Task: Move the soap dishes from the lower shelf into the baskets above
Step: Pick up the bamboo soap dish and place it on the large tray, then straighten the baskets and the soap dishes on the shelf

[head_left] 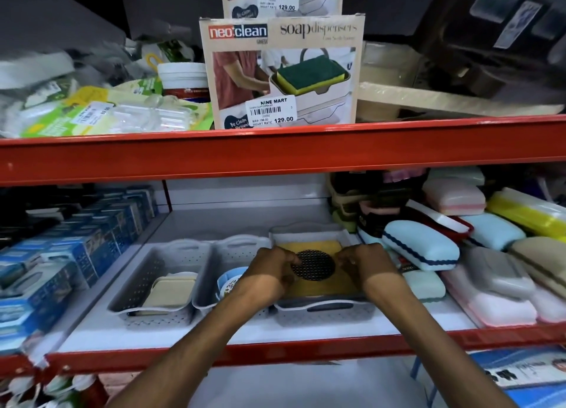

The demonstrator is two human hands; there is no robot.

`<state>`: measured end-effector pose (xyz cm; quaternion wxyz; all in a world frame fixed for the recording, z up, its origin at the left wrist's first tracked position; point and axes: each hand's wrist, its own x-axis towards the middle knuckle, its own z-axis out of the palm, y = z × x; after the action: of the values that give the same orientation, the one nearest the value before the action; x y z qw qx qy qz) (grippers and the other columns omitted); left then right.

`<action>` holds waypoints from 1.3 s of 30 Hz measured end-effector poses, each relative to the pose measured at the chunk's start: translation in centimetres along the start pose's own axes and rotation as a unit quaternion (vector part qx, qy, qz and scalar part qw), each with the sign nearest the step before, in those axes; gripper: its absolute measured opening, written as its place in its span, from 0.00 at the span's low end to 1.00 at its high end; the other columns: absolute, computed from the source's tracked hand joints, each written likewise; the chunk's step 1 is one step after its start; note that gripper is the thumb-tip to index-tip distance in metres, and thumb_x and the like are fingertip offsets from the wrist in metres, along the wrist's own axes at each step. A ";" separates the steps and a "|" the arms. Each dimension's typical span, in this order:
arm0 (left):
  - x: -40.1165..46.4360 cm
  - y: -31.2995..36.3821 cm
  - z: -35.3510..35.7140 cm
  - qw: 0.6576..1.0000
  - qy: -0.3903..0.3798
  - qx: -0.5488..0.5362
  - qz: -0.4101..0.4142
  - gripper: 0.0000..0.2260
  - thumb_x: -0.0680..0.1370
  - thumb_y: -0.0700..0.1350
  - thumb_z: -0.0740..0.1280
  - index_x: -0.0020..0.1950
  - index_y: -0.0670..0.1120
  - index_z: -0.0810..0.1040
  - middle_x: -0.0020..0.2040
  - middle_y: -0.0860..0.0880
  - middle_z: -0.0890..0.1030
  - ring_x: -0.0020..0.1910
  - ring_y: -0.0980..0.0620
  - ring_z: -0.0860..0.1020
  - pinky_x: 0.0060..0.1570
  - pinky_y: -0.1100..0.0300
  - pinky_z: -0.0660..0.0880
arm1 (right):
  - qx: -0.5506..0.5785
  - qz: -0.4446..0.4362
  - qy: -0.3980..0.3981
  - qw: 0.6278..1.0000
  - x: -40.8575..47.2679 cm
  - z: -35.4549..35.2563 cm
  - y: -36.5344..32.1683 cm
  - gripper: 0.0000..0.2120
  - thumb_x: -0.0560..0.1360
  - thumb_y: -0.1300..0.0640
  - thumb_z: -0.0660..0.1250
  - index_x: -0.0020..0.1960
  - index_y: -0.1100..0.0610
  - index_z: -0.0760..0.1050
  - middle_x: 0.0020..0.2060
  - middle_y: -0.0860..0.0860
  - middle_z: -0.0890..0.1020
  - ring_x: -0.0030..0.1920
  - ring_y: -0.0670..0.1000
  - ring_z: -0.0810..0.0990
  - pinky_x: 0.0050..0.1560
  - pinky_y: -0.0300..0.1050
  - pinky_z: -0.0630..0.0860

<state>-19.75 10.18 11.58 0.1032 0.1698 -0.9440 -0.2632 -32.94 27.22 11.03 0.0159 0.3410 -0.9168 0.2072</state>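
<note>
**Both hands on the yellow soap dish in the right basket**

Your left hand and right hand pinch the yellow soap dish from its two sides, fingers curled onto its top beside the dark round mesh drain. The dish lies flat inside the right-hand grey basket, near the front edge of the white shelf.

It looks like rigid, light plastic with a smooth, slightly slippery surface; hold it by the long edges, not the mesh, which may pop loose. A tight fit in the basket may need a small wiggle.

The middle basket holds a pale blue round piece, and the left basket a cream dish. Covered soap cases crowd the shelf's right end; blue boxes fill its left.

Above the red beam, a carton reads "neo:clean" and "soap dispensers"; its sticker says "NINE MART", "129.00".
</note>
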 end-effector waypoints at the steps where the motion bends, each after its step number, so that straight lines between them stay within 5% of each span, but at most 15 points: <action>1: -0.1 0.1 -0.2 1.000 -0.014 0.011 0.009 0.17 0.77 0.37 0.69 0.64 0.50 0.81 0.65 0.45 0.79 0.60 0.44 0.79 0.63 0.58 0.76 | 0.009 -0.018 -0.003 1.000 -0.1 -0.2 0.0 0.12 0.77 0.63 0.67 0.54 0.51 0.85 0.53 0.57 0.86 0.52 0.58 0.84 0.55 0.48 0.79; 9: 0.1 1.2 -0.2 0.990 -0.090 0.093 0.055 0.12 0.71 0.46 0.77 0.53 0.51 0.85 0.59 0.48 0.82 0.54 0.47 0.82 0.60 0.52 0.80 | -0.064 -0.047 -0.092 0.993 -0.2 -0.8 -1.2 0.08 0.71 0.59 0.72 0.47 0.48 0.85 0.55 0.52 0.83 0.51 0.55 0.83 0.55 0.46 0.80; 19: 0.8 1.3 0.6 0.985 -0.063 0.135 0.086 0.10 0.71 0.38 0.74 0.51 0.49 0.84 0.59 0.46 0.81 0.55 0.45 0.81 0.57 0.49 0.81 | -0.067 -0.078 -0.071 0.992 0.4 0.0 -0.6 0.07 0.68 0.60 0.73 0.38 0.48 0.81 0.49 0.52 0.84 0.45 0.54 0.83 0.48 0.46 0.82; 23: 0.1 1.0 -0.7 0.991 -0.032 0.085 0.097 0.10 0.77 0.39 0.67 0.53 0.48 0.85 0.56 0.45 0.85 0.53 0.44 0.82 0.54 0.58 0.78 | -0.060 -0.082 -0.066 0.993 0.4 0.0 -0.6 0.06 0.73 0.56 0.71 0.48 0.47 0.83 0.53 0.52 0.83 0.48 0.54 0.83 0.50 0.49 0.82; 28: -3.3 -2.7 -5.4 0.979 0.053 0.128 0.149 0.16 0.79 0.48 0.61 0.64 0.52 0.81 0.63 0.52 0.83 0.60 0.53 0.80 0.64 0.61 0.73 | 0.038 -0.171 -0.028 0.984 -1.1 -0.7 -2.6 0.15 0.78 0.42 0.64 0.62 0.44 0.78 0.57 0.45 0.85 0.54 0.48 0.83 0.55 0.49 0.81; 31: -6.1 -5.9 -7.8 0.984 0.011 0.145 0.101 0.24 0.73 0.54 0.53 0.64 0.55 0.80 0.62 0.53 0.84 0.52 0.55 0.81 0.57 0.57 0.79 | 0.052 -0.230 -0.063 0.970 -1.9 -0.7 -5.5 0.17 0.78 0.44 0.60 0.65 0.43 0.76 0.60 0.45 0.84 0.57 0.48 0.83 0.59 0.48 0.80; 34: -7.5 -7.7 -8.6 0.981 -0.038 0.160 0.100 0.25 0.73 0.55 0.51 0.64 0.56 0.79 0.60 0.53 0.84 0.54 0.51 0.82 0.55 0.52 0.80 | 0.023 -0.308 -0.118 0.944 -2.0 -0.1 -8.5 0.23 0.74 0.51 0.55 0.66 0.51 0.77 0.67 0.48 0.79 0.65 0.47 0.78 0.68 0.41 0.73; 36: -7.8 -8.4 -8.5 0.977 -0.063 0.174 0.109 0.23 0.73 0.55 0.51 0.61 0.55 0.80 0.59 0.53 0.84 0.56 0.51 0.80 0.56 0.52 0.79 | -0.012 -0.336 -0.143 0.931 -1.8 0.6 -10.1 0.21 0.74 0.51 0.53 0.59 0.54 0.80 0.60 0.51 0.83 0.56 0.51 0.82 0.58 0.48 0.79; 39: -7.4 -8.9 -8.3 0.968 -0.091 0.198 0.128 0.15 0.74 0.50 0.54 0.50 0.50 0.78 0.51 0.50 0.84 0.50 0.49 0.79 0.51 0.50 0.77 | -0.073 -0.344 -0.148 0.924 -1.1 2.2 -11.2 0.11 0.75 0.52 0.55 0.39 0.55 0.72 0.36 0.54 0.80 0.36 0.56 0.77 0.42 0.52 0.76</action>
<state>-8.16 1.94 13.05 0.0139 0.0396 -0.9966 -0.0703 -24.70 19.38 12.94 -0.0250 0.6601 -0.7477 0.0683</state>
